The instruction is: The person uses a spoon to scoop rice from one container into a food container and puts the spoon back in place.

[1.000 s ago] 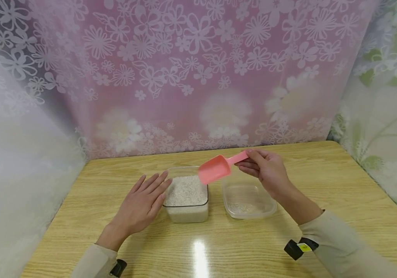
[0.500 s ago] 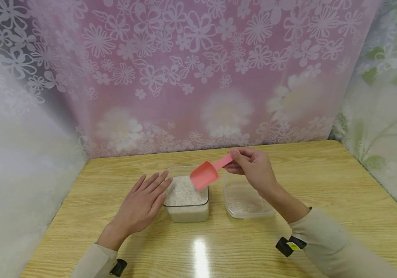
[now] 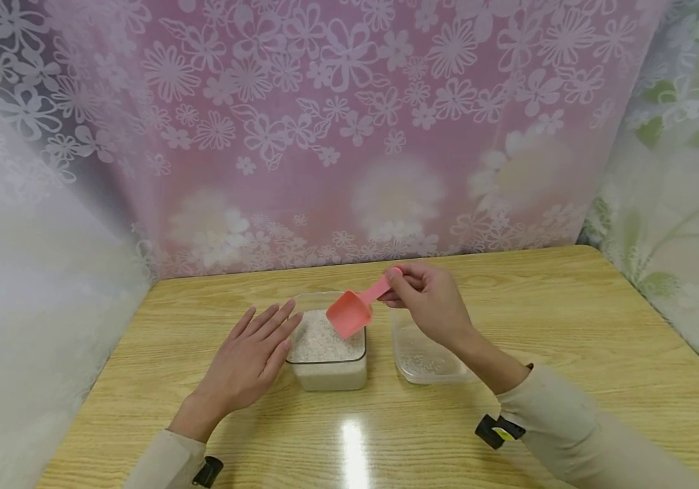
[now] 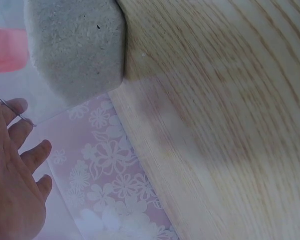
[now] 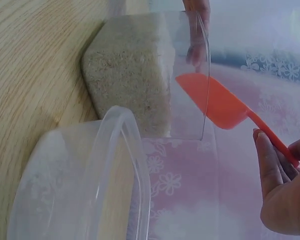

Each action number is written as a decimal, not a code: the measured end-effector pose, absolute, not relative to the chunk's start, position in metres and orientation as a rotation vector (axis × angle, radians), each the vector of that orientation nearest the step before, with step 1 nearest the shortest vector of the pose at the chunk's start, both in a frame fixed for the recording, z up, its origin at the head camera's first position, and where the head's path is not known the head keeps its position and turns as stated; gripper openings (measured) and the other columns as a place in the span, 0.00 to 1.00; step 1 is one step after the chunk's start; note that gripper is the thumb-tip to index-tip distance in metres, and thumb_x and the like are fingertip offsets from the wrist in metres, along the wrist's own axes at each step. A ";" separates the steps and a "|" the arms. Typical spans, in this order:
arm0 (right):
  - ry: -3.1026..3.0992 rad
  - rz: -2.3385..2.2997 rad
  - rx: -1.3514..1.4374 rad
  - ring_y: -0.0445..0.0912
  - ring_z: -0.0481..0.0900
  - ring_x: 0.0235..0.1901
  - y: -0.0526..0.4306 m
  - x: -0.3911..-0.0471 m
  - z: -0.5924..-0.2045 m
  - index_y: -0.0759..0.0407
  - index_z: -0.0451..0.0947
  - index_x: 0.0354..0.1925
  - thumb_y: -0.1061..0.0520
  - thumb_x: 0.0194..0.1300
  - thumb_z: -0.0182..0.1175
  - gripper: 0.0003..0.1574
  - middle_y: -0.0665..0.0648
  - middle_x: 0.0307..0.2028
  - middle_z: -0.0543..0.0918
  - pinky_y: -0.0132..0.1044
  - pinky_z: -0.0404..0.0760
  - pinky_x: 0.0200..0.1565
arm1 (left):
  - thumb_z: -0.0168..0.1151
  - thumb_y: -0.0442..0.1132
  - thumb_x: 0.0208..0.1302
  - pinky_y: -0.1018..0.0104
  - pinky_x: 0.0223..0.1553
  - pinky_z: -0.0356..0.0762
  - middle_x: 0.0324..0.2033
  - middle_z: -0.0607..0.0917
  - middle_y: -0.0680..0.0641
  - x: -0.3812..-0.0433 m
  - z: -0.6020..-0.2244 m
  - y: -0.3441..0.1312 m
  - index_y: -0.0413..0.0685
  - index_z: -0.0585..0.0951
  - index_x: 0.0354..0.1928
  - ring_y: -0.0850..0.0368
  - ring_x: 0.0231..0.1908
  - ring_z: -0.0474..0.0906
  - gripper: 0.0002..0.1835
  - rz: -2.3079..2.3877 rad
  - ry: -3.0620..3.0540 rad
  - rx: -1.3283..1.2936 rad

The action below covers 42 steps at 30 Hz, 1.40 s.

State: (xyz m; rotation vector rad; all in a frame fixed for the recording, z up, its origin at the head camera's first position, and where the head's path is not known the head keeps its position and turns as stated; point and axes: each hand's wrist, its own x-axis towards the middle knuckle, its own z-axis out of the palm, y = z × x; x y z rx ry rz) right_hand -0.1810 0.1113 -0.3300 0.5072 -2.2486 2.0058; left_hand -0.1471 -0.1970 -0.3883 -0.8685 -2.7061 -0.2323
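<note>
Part of R tub hidden by R hand, pinching scoop; L hand straight-fingered.

Bright, even light; a white glare streaks the table on the box's near side, a soft shadow to its near left. Both wrist views look hazy, pale.

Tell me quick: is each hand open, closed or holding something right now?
Left hand: open, at the side of the clear, squarish container of pale rice.
Right hand: closed, holding the pink plastic scoop by its handle.
</note>
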 end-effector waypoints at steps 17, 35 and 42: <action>-2.288 2.074 0.453 0.53 0.85 0.36 0.096 -0.180 -0.352 0.73 0.78 0.47 0.59 0.72 0.54 0.16 0.65 0.36 0.85 0.37 0.84 0.39 | 0.37 0.50 0.77 0.52 0.70 0.41 0.72 0.58 0.52 -0.146 -0.389 -0.197 0.54 0.64 0.72 0.50 0.69 0.54 0.26 -0.237 -2.700 -0.868; -2.248 2.360 0.141 0.52 0.85 0.37 0.098 -0.182 -0.365 0.72 0.76 0.51 0.56 0.72 0.54 0.19 0.67 0.38 0.84 0.38 0.83 0.41 | 0.37 0.50 0.77 0.52 0.70 0.42 0.72 0.56 0.53 -0.145 -0.390 -0.198 0.54 0.63 0.72 0.50 0.70 0.53 0.26 -0.258 -2.705 -0.871; -2.245 2.389 0.121 0.51 0.85 0.38 0.100 -0.183 -0.368 0.71 0.75 0.53 0.55 0.73 0.53 0.21 0.67 0.39 0.84 0.38 0.83 0.42 | 0.36 0.50 0.77 0.52 0.70 0.42 0.72 0.57 0.52 -0.146 -0.389 -0.198 0.54 0.63 0.72 0.50 0.70 0.53 0.26 -0.252 -2.699 -0.872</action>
